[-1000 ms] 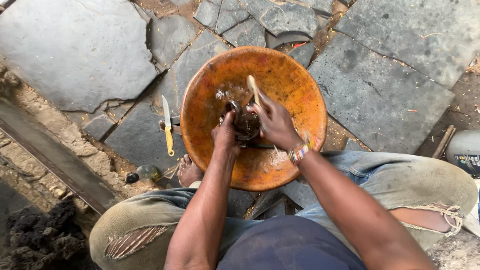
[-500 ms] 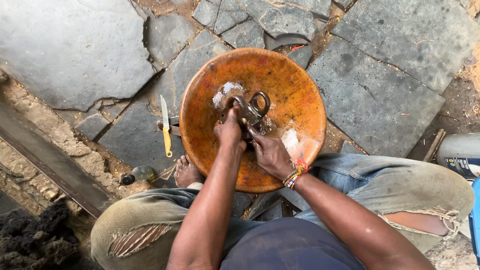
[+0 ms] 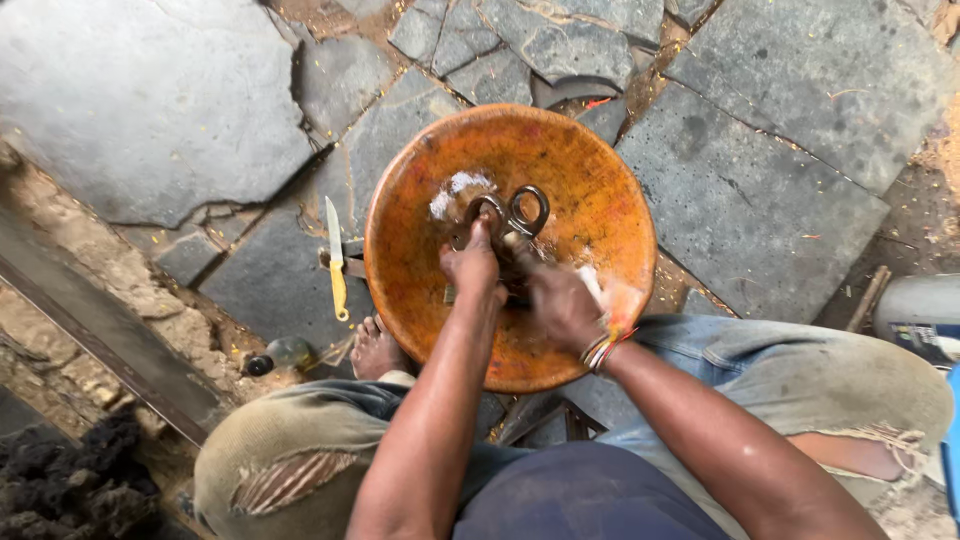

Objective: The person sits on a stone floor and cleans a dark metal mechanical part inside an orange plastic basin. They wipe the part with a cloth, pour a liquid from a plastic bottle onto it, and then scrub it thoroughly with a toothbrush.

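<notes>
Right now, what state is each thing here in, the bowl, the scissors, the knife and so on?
Bowl: upright, orange, wet with white suds inside.
Scissors: lying in the bowl, handles pointing away.
Left hand: pressing down on the scissors.
Right hand: blurred, closed near the scissors.
Knife: lying flat on the stone, untouched.
Stone floor: cracked, uneven.

Both hands grip scissors over orange bowl

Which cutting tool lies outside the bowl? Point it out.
The yellow-handled knife, lying on the stone slabs left of the orange bowl. The scissors lie inside it, under the left hand.
</notes>
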